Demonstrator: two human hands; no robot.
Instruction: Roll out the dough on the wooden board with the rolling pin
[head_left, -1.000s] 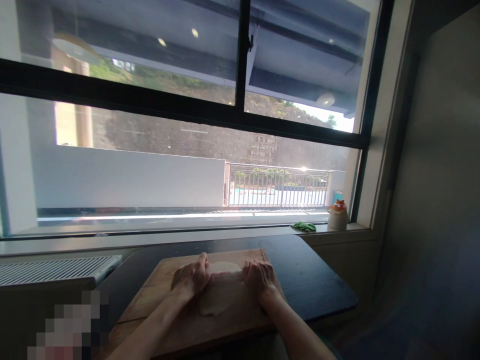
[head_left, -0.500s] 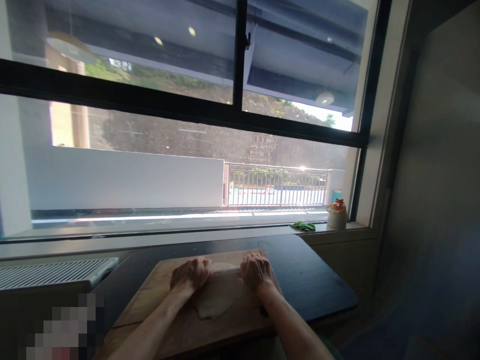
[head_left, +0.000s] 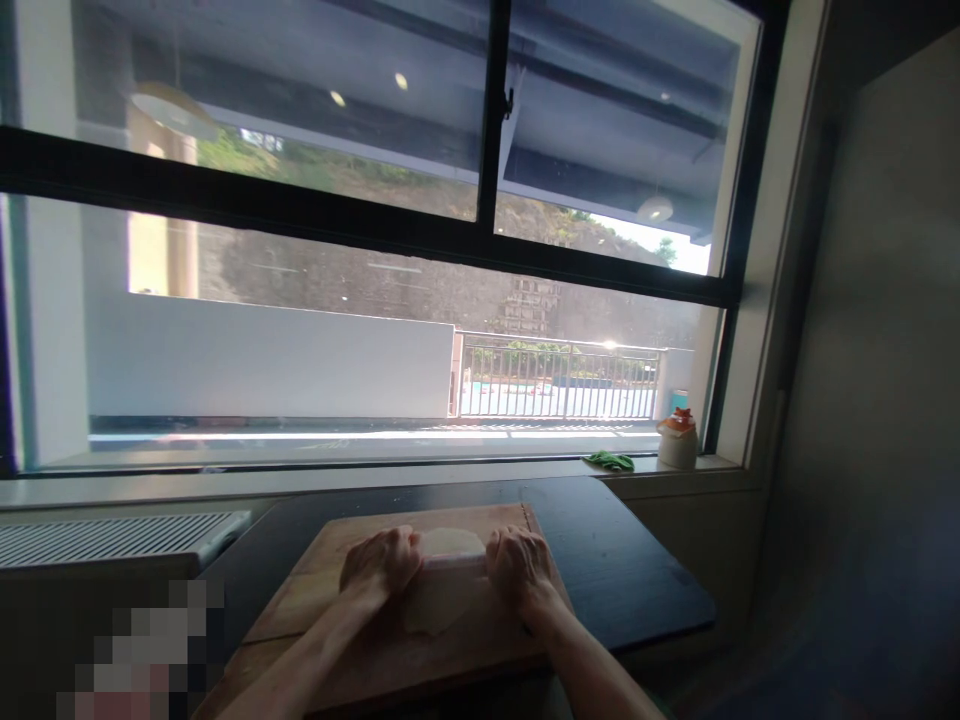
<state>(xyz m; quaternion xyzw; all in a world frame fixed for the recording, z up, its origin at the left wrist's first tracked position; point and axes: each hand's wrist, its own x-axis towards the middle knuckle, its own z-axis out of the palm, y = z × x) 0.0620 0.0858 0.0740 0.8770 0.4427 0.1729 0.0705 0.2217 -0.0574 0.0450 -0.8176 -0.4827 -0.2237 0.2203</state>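
Observation:
A sheet of pale dough (head_left: 439,610) lies flat on a wooden board (head_left: 296,605). Across it rests a light-coloured rolling pin (head_left: 454,562), its middle showing between my two hands. My left hand (head_left: 381,562) is closed round the pin's left end, over the board's left-middle part. Round the other end my right hand (head_left: 521,568) is closed too, close to the board's right edge. The fingers hide both ends of the pin. Some dough shows beyond the pin, and a larger part shows on the near side.
Beneath the board is a dark table (head_left: 622,570) with rounded corners. A green cloth (head_left: 609,461) and a pale jar-like container (head_left: 677,445) with an orange top stand on the windowsill. At left is a slatted white unit (head_left: 127,540). A large window (head_left: 450,240) fills the back.
Both hands and the rolling pin have come slightly nearer over the dough, so more dough shows beyond the pin. The camera view has shifted a little.

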